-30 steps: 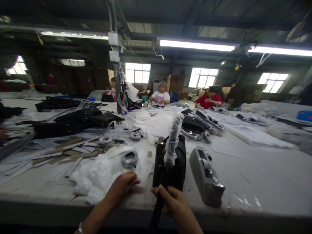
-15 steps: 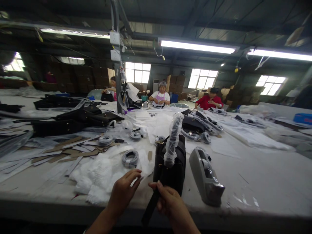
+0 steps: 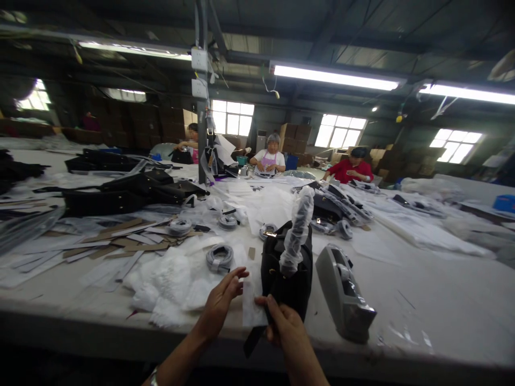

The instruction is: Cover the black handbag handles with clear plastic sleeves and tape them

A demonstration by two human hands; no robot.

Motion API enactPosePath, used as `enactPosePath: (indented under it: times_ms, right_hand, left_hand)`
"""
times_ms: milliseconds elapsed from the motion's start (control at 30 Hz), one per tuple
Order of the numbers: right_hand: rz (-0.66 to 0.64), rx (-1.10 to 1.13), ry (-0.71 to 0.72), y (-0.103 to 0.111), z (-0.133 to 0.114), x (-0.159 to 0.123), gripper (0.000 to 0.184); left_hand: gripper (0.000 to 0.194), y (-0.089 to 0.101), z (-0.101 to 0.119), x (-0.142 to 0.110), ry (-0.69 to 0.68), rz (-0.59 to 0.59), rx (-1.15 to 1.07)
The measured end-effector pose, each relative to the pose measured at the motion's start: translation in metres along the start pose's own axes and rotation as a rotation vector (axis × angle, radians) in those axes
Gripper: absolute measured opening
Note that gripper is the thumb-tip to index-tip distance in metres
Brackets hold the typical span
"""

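A black handbag (image 3: 286, 284) stands on the table before me, its upright handle (image 3: 298, 230) wrapped in clear, crinkled plastic. My right hand (image 3: 287, 327) is closed at the near end of the bag, pinching a dark strap (image 3: 254, 340) whose free end hangs over the table edge. Against its fingertips lies a thin white translucent sheet (image 3: 251, 305). To the left of that sheet is my left hand (image 3: 223, 300), fingers stretched out and apart, with nothing visible in them. The palm side of my right hand is hidden.
A grey tape dispenser (image 3: 346, 295) stands right of the bag. White wrapping sheets (image 3: 164, 284), a coiled grey strap (image 3: 219, 258) and card strips (image 3: 116, 241) lie to the left. More black bags (image 3: 120, 193) are piled beyond. Several people sit across the table near a post (image 3: 201, 123).
My left fingers have opened out beside the white sheet, which now hangs flat against the strap and my right fingertips. The strap's free end has swung slightly upward. The view has shifted left.
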State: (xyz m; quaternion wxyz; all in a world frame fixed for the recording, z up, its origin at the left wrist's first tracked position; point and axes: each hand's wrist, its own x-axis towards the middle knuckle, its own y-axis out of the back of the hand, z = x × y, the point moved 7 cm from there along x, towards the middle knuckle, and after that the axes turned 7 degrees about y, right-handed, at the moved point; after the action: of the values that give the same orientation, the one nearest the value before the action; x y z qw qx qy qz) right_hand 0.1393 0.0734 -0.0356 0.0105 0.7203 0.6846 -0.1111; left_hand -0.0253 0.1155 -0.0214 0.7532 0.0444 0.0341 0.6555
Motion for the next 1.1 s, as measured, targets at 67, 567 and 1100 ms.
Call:
enactPosePath:
  times_ms: [67,567,1100]
  right_hand:
    - [-0.007,-0.024,-0.001,-0.001,-0.004,-0.003,0.082]
    - [-0.104,-0.066,0.167,0.005,-0.013,-0.018,0.068]
    - [-0.145,-0.210,0.169,0.029,-0.026,-0.018,0.056]
  left_hand:
    - [0.054,-0.005,-0.012,0.023,0.080,-0.006,0.047]
    - [0.073,0.002,-0.007,-0.009,0.327,0.074,-0.293]
    - [0.025,0.000,0.023,-0.027,0.192,0.093,-0.256]
